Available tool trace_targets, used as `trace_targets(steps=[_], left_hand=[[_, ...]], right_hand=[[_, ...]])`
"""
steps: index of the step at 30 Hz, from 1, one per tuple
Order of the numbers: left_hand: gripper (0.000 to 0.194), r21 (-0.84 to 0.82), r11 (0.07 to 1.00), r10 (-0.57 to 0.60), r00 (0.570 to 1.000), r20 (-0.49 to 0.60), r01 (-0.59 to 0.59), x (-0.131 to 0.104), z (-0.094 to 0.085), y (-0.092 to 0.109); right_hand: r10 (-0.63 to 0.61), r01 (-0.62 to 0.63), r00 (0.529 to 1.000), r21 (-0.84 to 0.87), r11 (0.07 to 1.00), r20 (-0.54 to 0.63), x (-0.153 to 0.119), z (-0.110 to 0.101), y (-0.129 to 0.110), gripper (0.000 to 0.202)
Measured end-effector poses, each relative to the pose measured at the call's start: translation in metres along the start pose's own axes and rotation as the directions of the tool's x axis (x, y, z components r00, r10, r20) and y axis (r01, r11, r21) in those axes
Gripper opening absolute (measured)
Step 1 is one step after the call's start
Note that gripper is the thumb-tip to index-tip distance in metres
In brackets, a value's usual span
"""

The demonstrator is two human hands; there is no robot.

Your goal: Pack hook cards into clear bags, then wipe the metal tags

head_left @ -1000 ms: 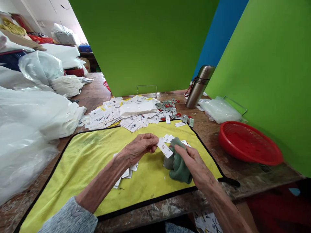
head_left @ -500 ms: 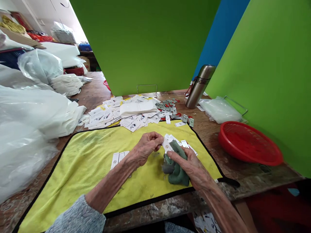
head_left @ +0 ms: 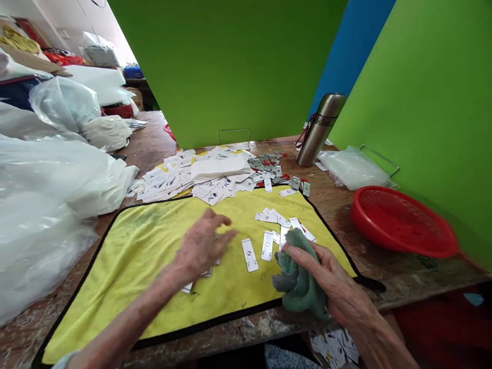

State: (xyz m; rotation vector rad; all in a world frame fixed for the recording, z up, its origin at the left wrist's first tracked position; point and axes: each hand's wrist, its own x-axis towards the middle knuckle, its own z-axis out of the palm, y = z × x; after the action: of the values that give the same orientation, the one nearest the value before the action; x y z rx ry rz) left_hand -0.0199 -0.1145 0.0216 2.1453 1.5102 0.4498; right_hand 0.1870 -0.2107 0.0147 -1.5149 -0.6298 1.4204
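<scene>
My right hand (head_left: 326, 264) is closed around a crumpled green and grey cloth (head_left: 305, 277) near the front right of the yellow mat (head_left: 146, 241). My left hand (head_left: 207, 241) hovers over the middle of the mat with its fingers apart and nothing seen in them; it is slightly blurred. Between the hands lies a small silver-white plate (head_left: 249, 254) with a round mark in it. A second such plate (head_left: 267, 246) rests just right of that one. More plates (head_left: 272, 216) lie loosely behind the cloth. Under my left hand a few plates (head_left: 207, 271) are partly hidden.
Behind the mat are a spread of printed cards (head_left: 165, 182), a white paper stack (head_left: 219, 167) and several grey-and-red pieces (head_left: 269, 164). A steel flask (head_left: 321, 130), a clear plastic bag (head_left: 353, 168) and a red basket (head_left: 403, 223) stand right. White plastic bags (head_left: 49, 179) crowd the left.
My left hand has left the plate it was holding by the cloth and moved left, its fingers now apart. My right hand has drawn the cloth slightly right and nearer me.
</scene>
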Motion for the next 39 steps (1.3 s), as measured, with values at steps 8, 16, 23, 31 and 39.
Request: trace_targets(steps=[8, 16, 23, 31, 39], left_hand=[[0.023, 0.045, 0.995, 0.085, 0.986, 0.145, -0.092, -0.01, 0.045, 0.018], [0.018, -0.678, 0.695, -0.046, 0.956, 0.289, 0.238, -0.001, 0.024, 0.016], [0.027, -0.78, 0.53, -0.222, 0.942, 0.251, 0.333, -0.001, 0.01, 0.013], [0.025, -0.805, 0.554, -0.078, 0.976, 0.204, 0.212, -0.009, 0.021, 0.024], [0.028, -0.56, 0.806, -0.141, 0.981, 0.134, 0.192, -0.016, 0.001, -0.007]], right_hand=[[-0.205, 0.225, 0.966, -0.123, 0.966, 0.157, -0.003, -0.007, 0.017, 0.042], [-0.545, 0.549, 0.814, -0.576, 0.606, 0.201, 0.005, 0.033, 0.007, 0.028], [-0.624, 0.645, 0.682, -0.715, 0.269, 0.381, -0.003, 0.044, 0.033, 0.044], [-0.241, 0.251, 0.968, -0.163, 0.954, 0.074, 0.001, 0.041, 0.023, 0.037], [-0.134, 0.187, 0.941, -0.148, 0.971, 0.311, -0.015, 0.035, 0.03, 0.031]])
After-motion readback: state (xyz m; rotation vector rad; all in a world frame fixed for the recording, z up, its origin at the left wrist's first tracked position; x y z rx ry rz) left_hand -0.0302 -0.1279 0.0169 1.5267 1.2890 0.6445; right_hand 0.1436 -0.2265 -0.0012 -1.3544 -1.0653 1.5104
